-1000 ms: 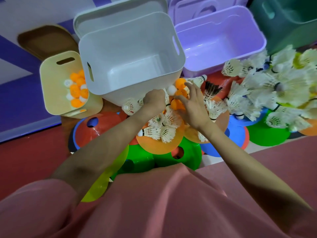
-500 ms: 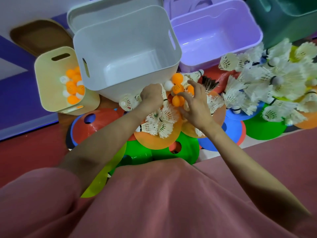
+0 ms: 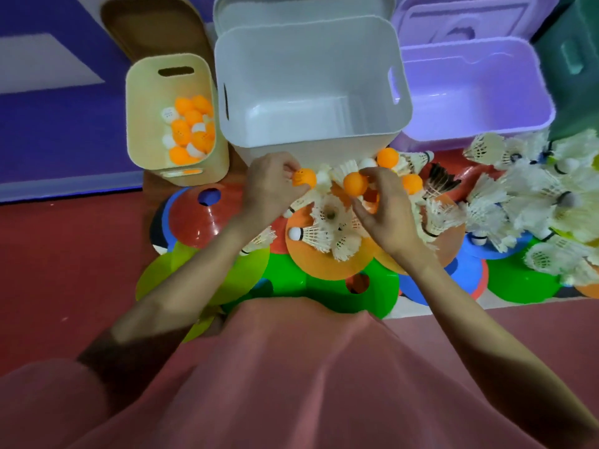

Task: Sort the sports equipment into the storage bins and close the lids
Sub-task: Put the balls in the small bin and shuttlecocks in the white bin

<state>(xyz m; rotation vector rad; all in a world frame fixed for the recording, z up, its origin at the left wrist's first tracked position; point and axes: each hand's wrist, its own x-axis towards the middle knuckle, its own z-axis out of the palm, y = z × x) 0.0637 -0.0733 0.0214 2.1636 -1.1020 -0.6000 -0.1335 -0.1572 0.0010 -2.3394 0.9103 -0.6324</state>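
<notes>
The big white plastic bin (image 3: pixel 311 92) stands empty in the middle, with the smaller cream plastic bin (image 3: pixel 171 115), already part-filled with orange and white balls, just to its left and the lilac plastic bin (image 3: pixel 470 95) to its right. In front of them lies the heap of flat coloured discs (image 3: pixel 327 280) strewn with white feathered shuttlecocks (image 3: pixel 327 228), their feather skirts pointing every way. The left hand (image 3: pixel 269 186) pinches an orange table-tennis ball (image 3: pixel 304 178); the right hand (image 3: pixel 382 202) pinches a second orange ball (image 3: pixel 355 183) at its fingertips. Both balls are round, so no axis matters. The cream bin lies up and to the left, nearer the left hand, which I'd expect to drop first.
</notes>
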